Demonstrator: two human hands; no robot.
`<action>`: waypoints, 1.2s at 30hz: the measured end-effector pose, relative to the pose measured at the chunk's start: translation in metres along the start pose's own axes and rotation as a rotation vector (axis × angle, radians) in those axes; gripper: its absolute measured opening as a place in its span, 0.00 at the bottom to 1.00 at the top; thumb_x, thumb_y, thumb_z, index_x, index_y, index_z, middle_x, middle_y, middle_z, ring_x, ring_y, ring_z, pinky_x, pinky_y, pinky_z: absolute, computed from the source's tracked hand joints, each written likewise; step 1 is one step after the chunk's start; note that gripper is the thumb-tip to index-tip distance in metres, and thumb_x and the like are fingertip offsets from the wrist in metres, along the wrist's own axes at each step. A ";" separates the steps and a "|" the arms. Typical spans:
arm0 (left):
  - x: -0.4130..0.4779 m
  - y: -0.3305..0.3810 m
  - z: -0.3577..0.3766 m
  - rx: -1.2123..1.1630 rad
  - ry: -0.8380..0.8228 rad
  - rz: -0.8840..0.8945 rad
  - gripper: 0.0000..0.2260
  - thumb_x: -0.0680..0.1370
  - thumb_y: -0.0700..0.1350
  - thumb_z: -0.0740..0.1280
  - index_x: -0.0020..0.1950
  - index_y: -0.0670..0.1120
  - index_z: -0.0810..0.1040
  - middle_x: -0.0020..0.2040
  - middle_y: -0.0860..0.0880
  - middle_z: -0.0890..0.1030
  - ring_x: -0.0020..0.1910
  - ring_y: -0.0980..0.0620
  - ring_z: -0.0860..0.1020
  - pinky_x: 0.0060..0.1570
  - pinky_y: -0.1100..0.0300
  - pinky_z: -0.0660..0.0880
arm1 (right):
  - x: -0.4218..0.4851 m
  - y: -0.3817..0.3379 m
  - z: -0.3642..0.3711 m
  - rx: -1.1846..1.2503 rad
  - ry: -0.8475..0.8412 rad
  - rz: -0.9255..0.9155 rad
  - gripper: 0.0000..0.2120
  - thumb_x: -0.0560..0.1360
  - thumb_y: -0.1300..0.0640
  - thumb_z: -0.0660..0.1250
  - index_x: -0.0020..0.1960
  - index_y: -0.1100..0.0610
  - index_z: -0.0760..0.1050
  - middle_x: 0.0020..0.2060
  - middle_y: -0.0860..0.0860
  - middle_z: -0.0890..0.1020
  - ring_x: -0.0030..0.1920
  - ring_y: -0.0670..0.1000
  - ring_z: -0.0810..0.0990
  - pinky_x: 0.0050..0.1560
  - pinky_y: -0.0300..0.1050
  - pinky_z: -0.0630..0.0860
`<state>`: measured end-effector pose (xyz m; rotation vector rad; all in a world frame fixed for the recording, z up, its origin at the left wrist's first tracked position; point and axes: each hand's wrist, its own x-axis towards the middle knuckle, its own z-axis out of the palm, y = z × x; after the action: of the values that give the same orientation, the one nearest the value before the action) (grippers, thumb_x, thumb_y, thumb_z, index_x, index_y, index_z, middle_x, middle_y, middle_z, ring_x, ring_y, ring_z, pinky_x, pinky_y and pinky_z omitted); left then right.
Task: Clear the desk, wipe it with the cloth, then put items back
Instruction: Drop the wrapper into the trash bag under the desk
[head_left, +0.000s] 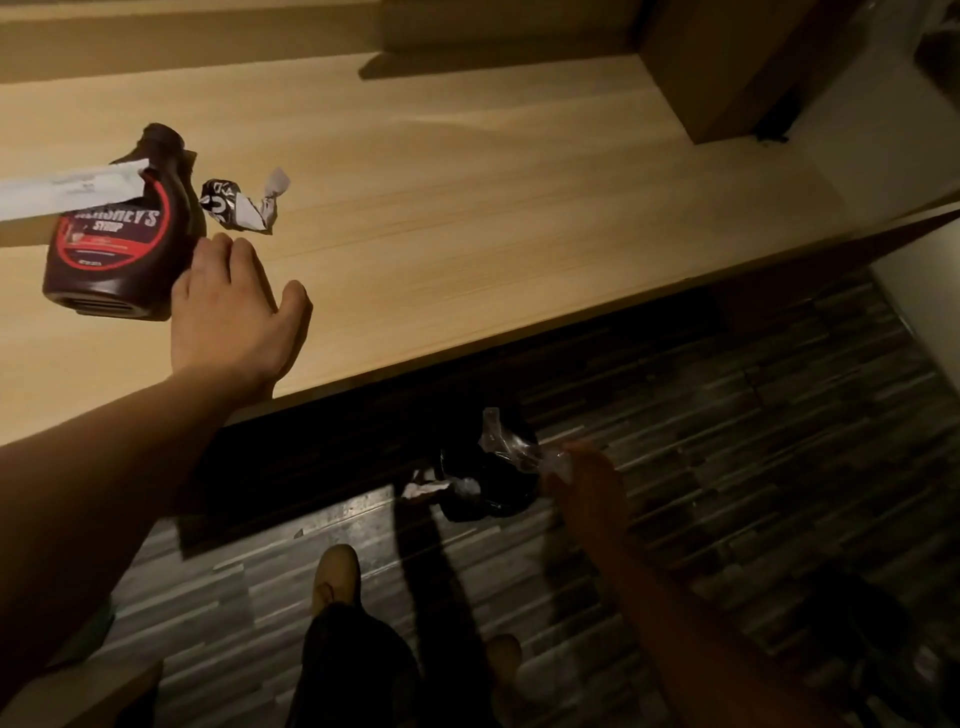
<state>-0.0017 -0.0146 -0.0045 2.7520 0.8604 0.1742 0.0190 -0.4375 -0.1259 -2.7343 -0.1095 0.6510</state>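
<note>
While "HERSHEY'S SYRUP" bottle (117, 244) is lying on worktop (467, 208) | left hand (228, 312) is resting open against bottle | right hand (587, 488) is pinching clear plastic (511, 444), well apart from bottle

The desk (493, 208) is pale wood grain, smooth, matt. On it: a syrup bottle (119, 244) of glossy brown plastic and a crumpled shiny wrapper (239, 208). Below its edge, crinkly clear film (509, 441).

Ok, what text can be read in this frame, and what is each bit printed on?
"HERSHEY'S SYRUP": label of the brown bottle, its first letters partly covered by the paper strip.
Small print lower on that label: too blurred.
Letters on the crumpled wrapper: folded, no whole word readable.
Print on the paper strip: faint, blurred.
</note>
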 end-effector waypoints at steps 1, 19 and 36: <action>0.000 0.000 0.000 0.001 0.001 0.000 0.28 0.83 0.61 0.55 0.71 0.40 0.67 0.75 0.39 0.67 0.75 0.39 0.65 0.76 0.38 0.63 | 0.000 -0.002 -0.003 -0.014 -0.004 0.010 0.22 0.80 0.47 0.68 0.70 0.55 0.75 0.66 0.55 0.79 0.67 0.57 0.78 0.67 0.57 0.74; 0.002 0.000 0.001 0.015 0.019 0.005 0.30 0.84 0.61 0.57 0.77 0.39 0.64 0.78 0.39 0.64 0.78 0.38 0.62 0.78 0.39 0.60 | 0.039 -0.029 0.024 0.070 -0.086 0.010 0.31 0.74 0.38 0.73 0.71 0.53 0.74 0.63 0.53 0.81 0.63 0.56 0.81 0.62 0.57 0.79; 0.004 -0.002 -0.006 -0.017 -0.077 -0.055 0.33 0.83 0.61 0.56 0.81 0.41 0.61 0.83 0.39 0.60 0.84 0.43 0.55 0.80 0.44 0.58 | 0.067 -0.332 -0.134 0.294 0.036 -0.697 0.24 0.78 0.43 0.71 0.71 0.50 0.74 0.63 0.45 0.77 0.60 0.45 0.77 0.60 0.51 0.80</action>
<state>-0.0009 -0.0096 0.0004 2.6970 0.9079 0.0645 0.1399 -0.1541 0.0684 -2.2051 -0.8382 0.3722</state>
